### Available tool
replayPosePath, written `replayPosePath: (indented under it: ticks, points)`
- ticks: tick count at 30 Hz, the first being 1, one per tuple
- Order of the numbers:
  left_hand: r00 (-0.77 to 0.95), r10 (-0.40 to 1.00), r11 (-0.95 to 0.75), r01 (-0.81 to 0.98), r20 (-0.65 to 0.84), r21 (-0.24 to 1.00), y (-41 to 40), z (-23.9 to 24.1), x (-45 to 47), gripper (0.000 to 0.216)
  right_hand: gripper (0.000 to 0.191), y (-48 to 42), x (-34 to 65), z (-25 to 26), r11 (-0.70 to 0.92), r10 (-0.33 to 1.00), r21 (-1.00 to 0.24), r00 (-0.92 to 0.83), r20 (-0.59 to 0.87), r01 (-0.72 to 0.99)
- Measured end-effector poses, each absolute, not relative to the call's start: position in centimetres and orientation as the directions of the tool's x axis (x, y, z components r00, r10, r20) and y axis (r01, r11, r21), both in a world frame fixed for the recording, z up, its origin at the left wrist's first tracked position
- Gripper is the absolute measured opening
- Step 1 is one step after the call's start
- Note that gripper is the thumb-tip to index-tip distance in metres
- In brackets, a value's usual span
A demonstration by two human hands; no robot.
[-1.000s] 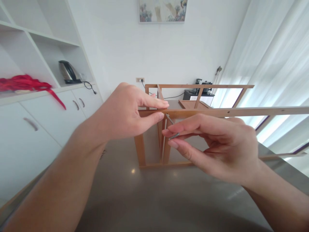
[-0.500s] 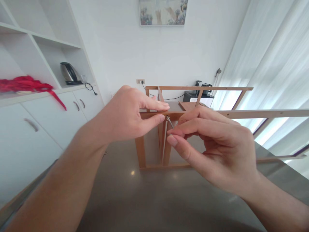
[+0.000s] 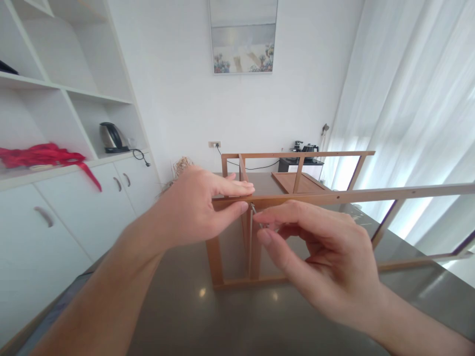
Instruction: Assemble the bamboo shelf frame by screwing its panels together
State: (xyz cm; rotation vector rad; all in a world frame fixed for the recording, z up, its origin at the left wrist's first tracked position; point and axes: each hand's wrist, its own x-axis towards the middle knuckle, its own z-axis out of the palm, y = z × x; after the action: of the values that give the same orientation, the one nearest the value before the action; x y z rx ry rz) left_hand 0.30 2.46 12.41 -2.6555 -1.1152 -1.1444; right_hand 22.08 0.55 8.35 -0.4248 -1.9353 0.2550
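from the head camera i see two bare hands at work on a wooden frame [image 3: 319,199], an open structure of slim brown rails and posts standing on a dark, glossy tabletop [image 3: 178,321]; it reaches from the middle of the view off to the right, with one long rail near me and another farther back; my left hand [image 3: 198,207] comes in from the lower left and grips the near rail close to its left end, fingers laid flat along the top, thumb pressed to the front; my right hand [image 3: 326,257], from the lower right, pinches a thin metal key [image 3: 254,209] between thumb and forefinger, most of it hidden by the fingertips; the key's far end meets the rail just beside the left thumb, above an upright post; small dark holes dot the rail farther right; behind, a flat wooden panel [image 3: 284,183] lies on the table; to the left, white shelves [image 3: 98,69] hold a steel and black kettle [image 3: 111,137] and a heap of red fabric [image 3: 44,155]; a framed painting [image 3: 243,49] hangs on the far wall; sheer white curtains [image 3: 408,99] fill the right side.
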Motion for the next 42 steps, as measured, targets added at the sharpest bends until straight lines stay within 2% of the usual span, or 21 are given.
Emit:
replayPosePath:
  ticks: [6,13,23,30,35,42]
  points:
    - [0.474,0.597,-0.732,0.652,0.647,0.197,2.65,12.36,0.12,0.034,0.021,0.63,22.12,8.08,0.924,0.380,-0.339,-0.316,0.869,0.180]
    - [0.510,0.552,-0.764,0.626,0.660,0.156,2.48,12.62,0.36,0.035,0.008,0.91,22.26,8.44,0.946,0.313,-0.259,-0.341,0.886,0.195]
    - [0.499,0.548,-0.753,0.643,0.671,0.137,2.45,12.58,0.39,0.034,0.006,0.86,22.38,8.53,0.957,0.155,-0.045,-0.373,0.915,0.287]
    - [0.482,0.556,-0.747,0.648,0.677,0.152,2.55,12.45,0.33,0.031,0.014,0.44,22.23,8.54,0.932,0.083,0.054,-0.355,0.931,0.359]
    - [0.481,0.573,-0.744,0.645,0.664,0.175,2.60,12.44,0.32,0.032,0.020,0.28,22.17,8.49,0.935,0.122,0.022,-0.379,0.917,0.355]
    - [0.478,0.571,-0.748,0.638,0.667,0.184,2.60,12.34,0.33,0.030,0.020,-0.05,21.95,8.04,0.918,0.244,-0.116,-0.311,0.918,0.379]
